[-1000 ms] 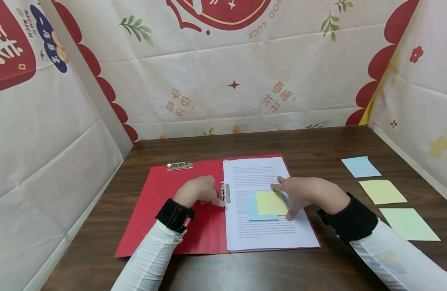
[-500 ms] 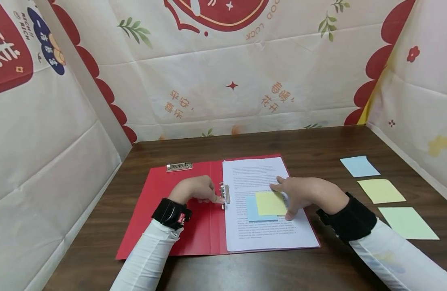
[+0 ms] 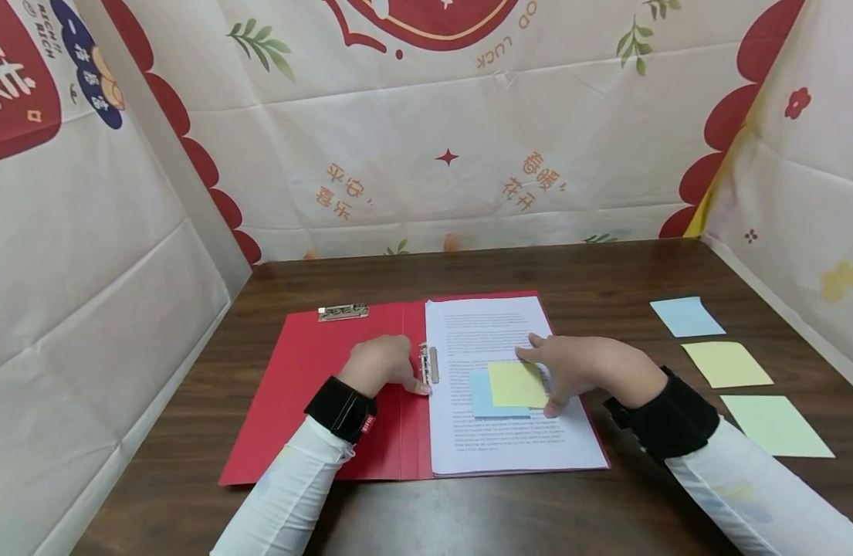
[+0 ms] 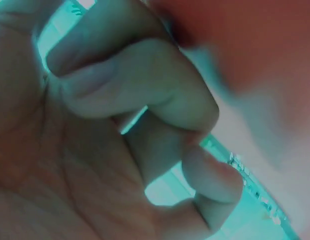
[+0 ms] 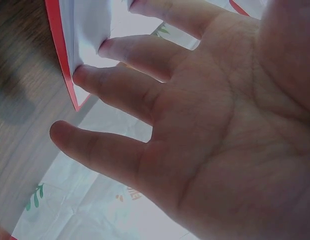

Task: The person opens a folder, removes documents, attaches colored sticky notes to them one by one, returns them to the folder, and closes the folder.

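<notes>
A red folder (image 3: 329, 371) lies spread open on the table, with a stack of printed paper (image 3: 499, 452) on its right side. My left hand (image 3: 383, 364) is at the metal clip (image 3: 431, 364) by the fold, its thumb tip touching the clip's near end. In the left wrist view its fingers (image 4: 145, 85) are curled with nothing seen between them. My right hand (image 3: 568, 369) rests spread on the paper's right edge; the right wrist view shows straight fingers (image 5: 125, 92). Beside it, a yellow sticky note (image 3: 515, 384) overlaps a blue sticky note (image 3: 499, 405) on the top sheet.
A second metal clip (image 3: 343, 312) sits on the folder's upper left edge. At the table's right lie a light blue note (image 3: 687, 317), a yellow note (image 3: 727, 364) and a pale green note (image 3: 776, 425). Printed cloth (image 3: 398, 131) walls the back and sides.
The left hand shifts slightly at the clip; its thumb now shows lower and more extended. The right hand, the paper and the notes stay in place.
</notes>
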